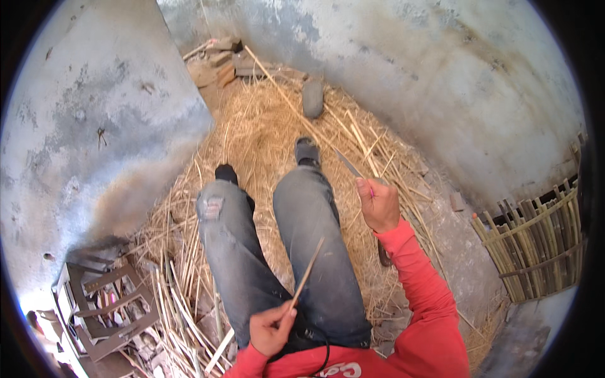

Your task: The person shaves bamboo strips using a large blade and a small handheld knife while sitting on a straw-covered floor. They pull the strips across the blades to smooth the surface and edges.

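My left hand (pixel 271 329) is closed low in front of my body, fingers pinched round a thin split-wood stick (pixel 309 269). The stick slants up and to the right across my thighs. Farther forward and to the right, my right hand (pixel 380 205) grips a knife (pixel 348 165), its narrow grey blade pointing away and to the left. Most of its handle is hidden in the fist. A dark brown rounded piece (pixel 384 254) shows below that wrist; whether it belongs to the knife I cannot tell. Blade and stick are well apart.
Pale shavings (pixel 258 120) cover the floor round my feet. Long strips (pixel 183 315) lie at left, and one long pole (pixel 277 85) crosses ahead. A grey stone (pixel 312 99), a slatted basket (pixel 535 246) and a broken dark frame (pixel 113 305) stand around. Walls close in ahead and left.
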`<state>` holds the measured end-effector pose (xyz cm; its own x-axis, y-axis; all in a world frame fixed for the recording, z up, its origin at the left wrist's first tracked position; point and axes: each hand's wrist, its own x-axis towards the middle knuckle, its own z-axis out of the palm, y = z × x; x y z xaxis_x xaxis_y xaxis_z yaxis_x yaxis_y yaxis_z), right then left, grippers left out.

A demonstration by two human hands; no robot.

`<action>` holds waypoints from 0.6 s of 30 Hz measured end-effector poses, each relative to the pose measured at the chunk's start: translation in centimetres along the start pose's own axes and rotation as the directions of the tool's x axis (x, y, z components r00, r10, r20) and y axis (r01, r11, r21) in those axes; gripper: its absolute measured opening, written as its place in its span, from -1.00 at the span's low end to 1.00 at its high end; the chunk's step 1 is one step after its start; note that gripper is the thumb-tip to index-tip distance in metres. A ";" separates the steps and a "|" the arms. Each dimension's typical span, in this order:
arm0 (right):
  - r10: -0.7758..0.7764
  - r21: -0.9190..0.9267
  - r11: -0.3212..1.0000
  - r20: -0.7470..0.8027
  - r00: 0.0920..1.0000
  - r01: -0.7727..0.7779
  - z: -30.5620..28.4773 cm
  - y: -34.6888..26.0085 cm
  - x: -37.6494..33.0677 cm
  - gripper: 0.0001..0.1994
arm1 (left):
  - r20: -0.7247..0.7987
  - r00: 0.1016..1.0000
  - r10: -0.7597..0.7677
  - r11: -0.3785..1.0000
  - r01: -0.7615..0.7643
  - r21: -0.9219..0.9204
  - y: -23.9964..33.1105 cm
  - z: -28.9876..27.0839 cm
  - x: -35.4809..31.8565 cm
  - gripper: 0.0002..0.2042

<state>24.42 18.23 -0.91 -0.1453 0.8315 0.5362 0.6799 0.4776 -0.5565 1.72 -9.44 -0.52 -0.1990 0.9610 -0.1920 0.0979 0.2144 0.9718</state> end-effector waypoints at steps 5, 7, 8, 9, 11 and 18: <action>-0.106 0.197 0.978 0.202 0.974 0.066 -0.5 -5.8 -1.4 -0.47 | -0.068 0.997 0.024 0.996 -0.029 -0.082 0.9 1.2 5.3 -0.74; -0.147 0.173 0.979 0.252 0.957 0.105 0.3 -7.2 -3.0 -0.47 | -0.083 0.992 0.090 0.995 -0.094 -0.040 0.9 1.9 7.1 -0.74; -0.179 0.141 0.980 0.298 0.938 0.142 0.3 -7.6 -3.5 -0.46 | -0.086 0.990 0.111 0.991 -0.117 -0.061 0.9 2.4 7.9 -0.74; -0.179 0.141 0.980 0.293 0.939 0.142 0.6 -7.5 -3.9 -0.46 | -0.091 0.987 0.132 0.987 -0.139 -0.082 0.7 2.8 8.4 -0.73; -0.153 0.088 0.987 0.299 0.942 0.133 1.6 -7.1 -4.6 -0.48 | -0.087 0.987 0.138 0.987 -0.144 -0.069 0.3 2.8 8.4 -0.73; -0.202 0.020 0.979 0.269 0.942 0.204 2.4 -6.2 -4.1 -0.46 | -0.084 0.953 0.292 0.930 -0.262 0.256 1.4 1.8 5.1 -0.74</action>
<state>19.11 12.54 -1.16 -0.4674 0.7631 0.4463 0.6213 0.6427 -0.4482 2.63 -3.96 -0.40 -0.2429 0.9635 0.1121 0.3926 -0.0080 0.9197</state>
